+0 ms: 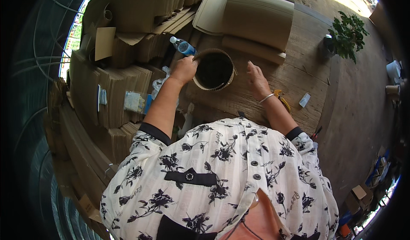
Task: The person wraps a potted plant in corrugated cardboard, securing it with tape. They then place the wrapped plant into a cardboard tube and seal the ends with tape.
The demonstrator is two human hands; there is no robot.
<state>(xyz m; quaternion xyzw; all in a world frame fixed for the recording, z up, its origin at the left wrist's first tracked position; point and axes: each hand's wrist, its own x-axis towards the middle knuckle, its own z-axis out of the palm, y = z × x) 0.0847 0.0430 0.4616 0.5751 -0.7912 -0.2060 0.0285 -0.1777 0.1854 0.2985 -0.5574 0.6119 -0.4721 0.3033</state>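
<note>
A round, open container (199,83) with a corrugated cardboard wall stands on the wooden tabletop (221,103). Its inside is dark, and I cannot make out what it holds. My left hand (185,69) grips the left side of its rim, with the thumb and fingers over the edge. On the other side, my right hand (258,81) is held apart from the container, its fingers extended and nothing seen in them. A clear plastic bottle (183,46) with a white cap and blue label lies just beyond my left hand. Beside my right forearm is a yellow tool (283,100), partly hidden.
Curved cardboard sheets (258,18) are stacked behind the container. More cardboard stacks (118,92) crowd the left, with a crumpled plastic bag (158,83) against them. A small pale packet (304,100) lies to the right. Farther off stands a potted plant (347,34).
</note>
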